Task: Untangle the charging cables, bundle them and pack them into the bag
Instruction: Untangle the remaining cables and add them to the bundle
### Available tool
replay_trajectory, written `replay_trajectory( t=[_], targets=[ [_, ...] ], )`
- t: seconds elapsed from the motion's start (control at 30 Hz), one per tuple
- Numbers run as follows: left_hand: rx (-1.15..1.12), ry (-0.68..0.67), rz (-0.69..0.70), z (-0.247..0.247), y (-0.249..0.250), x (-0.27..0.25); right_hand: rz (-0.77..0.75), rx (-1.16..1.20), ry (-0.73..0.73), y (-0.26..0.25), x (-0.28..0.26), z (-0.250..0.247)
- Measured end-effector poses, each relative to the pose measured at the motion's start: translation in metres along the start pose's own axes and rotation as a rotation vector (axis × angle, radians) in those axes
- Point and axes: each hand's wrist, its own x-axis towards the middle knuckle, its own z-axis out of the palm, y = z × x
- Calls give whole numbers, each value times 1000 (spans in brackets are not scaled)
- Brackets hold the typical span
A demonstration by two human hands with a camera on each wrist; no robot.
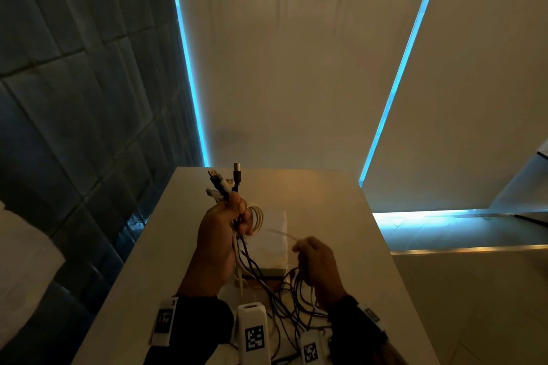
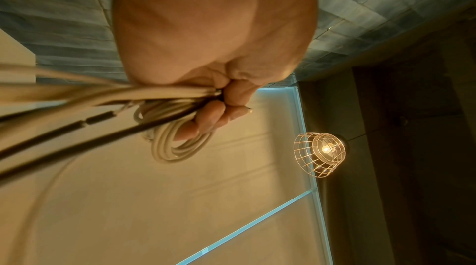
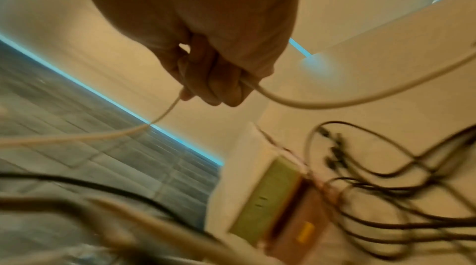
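Observation:
My left hand [image 1: 228,216] is raised above the table and grips a bunch of black and white cables, whose USB plugs [image 1: 225,179] stick up out of the fist. A small coil of white cable [image 1: 258,218] hangs around its fingers [image 2: 206,120], with the white coil [image 2: 177,143] below them. My right hand [image 1: 314,258] is lower and to the right, curled around a thin white cable [image 3: 296,102]. Loose dark cables [image 1: 284,302] trail from both hands onto the table. A white bag [image 1: 271,243] lies flat behind the hands.
The hands work over a narrow white table [image 1: 341,216] with a padded blue wall [image 1: 74,83] on the left and lit blue strips [image 1: 189,68] behind. A wire-caged lamp [image 2: 320,154] glows in the left wrist view. The bag's green-and-brown end [image 3: 270,198] faces the tangle.

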Motion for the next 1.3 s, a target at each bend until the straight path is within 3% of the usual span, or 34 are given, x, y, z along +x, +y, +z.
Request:
replay_trajectory(
  t=[0.13, 0.27, 0.4, 0.47, 0.73, 1.03, 1.3],
  targets=[
    [-22, 45, -52, 2, -8, 1, -234, 224, -135, -72, -18, 10],
    [-170, 50, -107, 4, -9, -2, -395, 160, -322, -100, -35, 20],
    [-337, -65, -106, 0, -1, -3, -369, 35, -448, -89, -41, 21],
    [-389, -58, -62, -2, 3, -2, -315, -13, -477, -77, -39, 18],
    [-241, 8, -3, 2, -1, -7, -144, -37, -385, -25, -27, 5],
    [-219, -5, -28, 2, -4, -6, -175, -51, -340, -3, -14, 5],
    [-213, 6, -21, 0, 0, -5, -109, -126, -261, 28, -10, -6]
  ],
)
